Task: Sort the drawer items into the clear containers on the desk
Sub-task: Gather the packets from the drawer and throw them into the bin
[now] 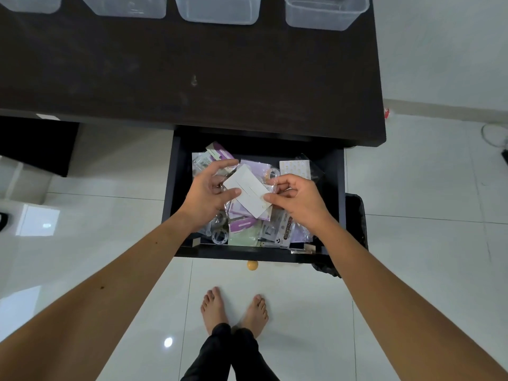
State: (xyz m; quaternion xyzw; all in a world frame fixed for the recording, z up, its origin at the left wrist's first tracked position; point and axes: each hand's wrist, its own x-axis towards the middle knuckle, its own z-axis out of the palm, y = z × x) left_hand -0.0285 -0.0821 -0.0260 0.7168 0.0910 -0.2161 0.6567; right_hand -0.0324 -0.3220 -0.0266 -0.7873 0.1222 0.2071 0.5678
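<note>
Two hands work over the open drawer (176, 188). Left hand (209, 196) and right hand (294, 199) both pinch one white card (248, 192), thumb and fingers closed on its opposite short edges; the card is held above the drawer's middle, tilted. A scrap of clear wrapper (270, 182) seems caught under the right fingers; unclear whether it belongs to the card.

Drawer contents: packets (255, 167) in purple and clear film piled across the floor, a dotted sheet (295, 169) at the back right corner, a tape roll (220, 235) at the front left corner. Nothing looks sorted out yet.

Four tubs (217, 11) stand along the desk's (192, 78) far edge, well apart from the drawer. The rightmost (324, 15) seems to hold something dark; the others look unfilled.

Risks, judged:
- Card is thin and held only at its edges; releasing one hand early could let it pivot and fall back into the pile.
- Wrapper may drag a neighbouring packet out with it.
- Long reach over the desk to the tubs; a loose pinch could drop the card short.
- Tubs look alike, so misfiling is easy.
- Hip or knee may knock the projecting drawer.
</note>
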